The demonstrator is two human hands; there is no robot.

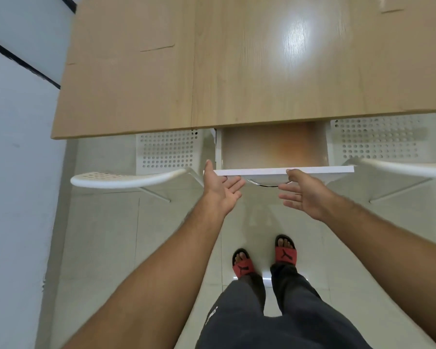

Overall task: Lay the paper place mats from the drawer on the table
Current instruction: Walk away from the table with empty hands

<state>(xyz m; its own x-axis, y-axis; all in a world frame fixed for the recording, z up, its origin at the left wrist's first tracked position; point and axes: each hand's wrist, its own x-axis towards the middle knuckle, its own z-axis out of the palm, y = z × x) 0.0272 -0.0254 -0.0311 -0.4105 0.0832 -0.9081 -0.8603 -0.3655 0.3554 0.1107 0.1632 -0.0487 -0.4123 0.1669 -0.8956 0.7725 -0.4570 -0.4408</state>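
Observation:
A white drawer (pixel 285 170) is pulled out from under the light wooden table (pixel 237 71). Inside it lies a tan sheet, apparently a paper place mat (pixel 272 147). Faint outlines of tan paper place mats show on the table at the left (pixel 121 79) and far right corner (pixel 418 3). My left hand (pixel 219 190) is open, palm up, just below the drawer front's left end, thumb at its edge. My right hand (pixel 302 192) is open too, fingers spread, beside the chrome handle (pixel 264 183). Neither hand holds anything.
Two white perforated chairs are tucked under the table, one left (pixel 136 176) and one right (pixel 393 157) of the drawer. A pale wall (pixel 15 172) runs along the left. My feet in red sandals (pixel 262 258) stand on glossy tiles.

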